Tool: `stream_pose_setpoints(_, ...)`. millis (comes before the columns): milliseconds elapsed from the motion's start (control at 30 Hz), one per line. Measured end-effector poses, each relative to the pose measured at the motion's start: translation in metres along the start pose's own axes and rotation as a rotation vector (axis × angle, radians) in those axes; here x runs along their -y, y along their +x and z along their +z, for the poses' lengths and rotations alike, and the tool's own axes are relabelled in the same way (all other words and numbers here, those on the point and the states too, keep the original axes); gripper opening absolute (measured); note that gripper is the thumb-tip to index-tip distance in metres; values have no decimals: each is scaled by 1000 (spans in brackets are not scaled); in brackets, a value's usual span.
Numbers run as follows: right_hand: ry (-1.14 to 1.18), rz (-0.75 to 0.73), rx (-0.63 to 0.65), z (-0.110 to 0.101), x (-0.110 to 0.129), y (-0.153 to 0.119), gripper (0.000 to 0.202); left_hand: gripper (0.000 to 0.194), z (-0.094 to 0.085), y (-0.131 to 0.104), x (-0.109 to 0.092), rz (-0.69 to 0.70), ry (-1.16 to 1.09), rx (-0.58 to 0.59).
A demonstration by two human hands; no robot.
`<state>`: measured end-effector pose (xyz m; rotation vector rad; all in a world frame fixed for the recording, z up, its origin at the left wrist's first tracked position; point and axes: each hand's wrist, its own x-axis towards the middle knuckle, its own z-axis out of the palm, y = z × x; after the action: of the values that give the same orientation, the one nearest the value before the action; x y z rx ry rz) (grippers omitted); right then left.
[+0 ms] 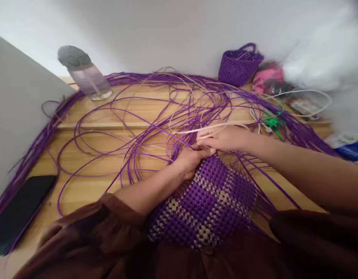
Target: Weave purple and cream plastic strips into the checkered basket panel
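A purple and beige woven piece [208, 193] lies close to my body, with long loose purple strands [144, 131] spreading from its far edge over the wooden table. My left hand [192, 159] grips that far edge, thumb pointing right. Touching it from the right, my right hand [215, 136] has its fingers closed around a pale strand [184, 131] that loops to both sides. The fingertips of both hands meet at the weave's top corner, where the exact crossing of strands is too small to make out.
A clear bottle with a grey lid [90, 75] stands at the back left. A black phone [23, 209] lies at the left. A small purple woven basket [239, 66], a pink bundle [268, 77] and green ties [273, 122] are at the right, beside white plastic bags [321, 58].
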<state>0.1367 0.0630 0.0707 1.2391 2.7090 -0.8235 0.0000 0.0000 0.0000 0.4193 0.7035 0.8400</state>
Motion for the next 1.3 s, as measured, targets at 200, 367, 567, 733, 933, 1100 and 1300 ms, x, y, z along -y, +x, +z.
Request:
stream_pose_setpoints(200, 83, 83, -31, 1, 2, 9, 24, 42, -4, 6, 1, 49, -48, 24)
stream_pose_setpoints(367, 237, 207, -36, -3, 5, -2, 26, 26, -5, 6, -2, 85, 12, 35)
stream_pose_setpoints(567, 280, 133, 39, -20, -2, -32, 25, 23, -6, 3, -6, 137, 105, -68)
stream_pose_setpoints(733, 302, 152, -28, -10, -10, -42, 23, 25, -7, 4, -8, 169, 206, -56)
stream_pose_setpoints(933, 321, 174, 13, -3, -12, -39, 22, 27, -7, 4, -10, 158, 255, -55)
stream_pose_setpoints(1100, 318, 121, 79, -10, -12, -38, 22, 29, -6, 2, -10, 187, 270, -32)
stream_pose_setpoints(1300, 228, 147, 97, -13, -16, -31, 20, 25, -5, 0, -11, 193, 312, -46)
